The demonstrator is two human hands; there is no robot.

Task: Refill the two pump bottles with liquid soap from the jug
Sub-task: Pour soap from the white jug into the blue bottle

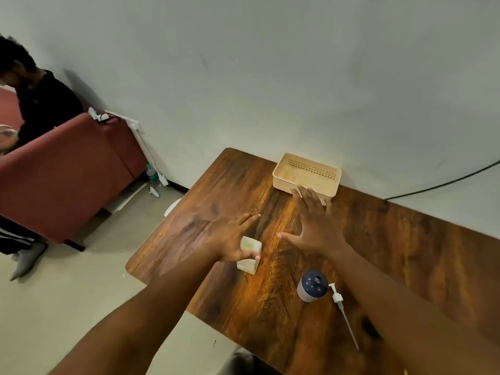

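Over at the far left of the frame a person bends by a red sofa [67,169], away from the work. Moving right, the left hand [230,239] reaches over the wooden table [405,253] with its fingers spread, and the thumb seems to touch a small square bottle [250,255] with its top off. Next comes the right hand [313,226], fingers wide apart and holding nothing, its tips at the near edge of a cream basket [307,173]. Lower right stands a white bottle with a dark blue top [312,285], and a loose pump [342,309] lies just beside it. A quick bump from the left hand could knock the open bottle over and spill it. The jug is nowhere in view. I cannot see how much soap either bottle holds.
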